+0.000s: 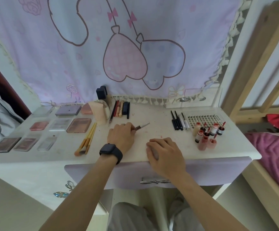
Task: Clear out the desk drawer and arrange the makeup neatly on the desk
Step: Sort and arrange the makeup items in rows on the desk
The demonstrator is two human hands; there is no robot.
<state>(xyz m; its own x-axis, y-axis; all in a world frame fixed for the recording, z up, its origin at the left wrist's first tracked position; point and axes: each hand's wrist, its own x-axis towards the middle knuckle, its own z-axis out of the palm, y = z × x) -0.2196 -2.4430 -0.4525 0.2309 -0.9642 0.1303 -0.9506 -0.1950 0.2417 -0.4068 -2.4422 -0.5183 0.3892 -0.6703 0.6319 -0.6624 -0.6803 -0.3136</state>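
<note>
My left hand (121, 136), with a black watch on the wrist, grips a thin pencil-like makeup tool (142, 127) that lies on the white desk (160, 114). My right hand (164, 153) rests palm down at the desk's front edge, fingers loosely bent, holding nothing. The lilac drawer (210, 172) below the desk top looks pushed in. Several palettes (78, 125) lie in rows at the left, brushes (87, 139) beside them. Pencils and sticks (120, 110) lie at the back middle.
Black liners (177, 121), a lash tray (205, 118) and small red and pink bottles (207, 134) stand at the right. A pink tube (100, 114) and a dark box (101, 92) sit at the back. A wooden bed frame (260, 80) and pink bedding (275, 152) lie to the right.
</note>
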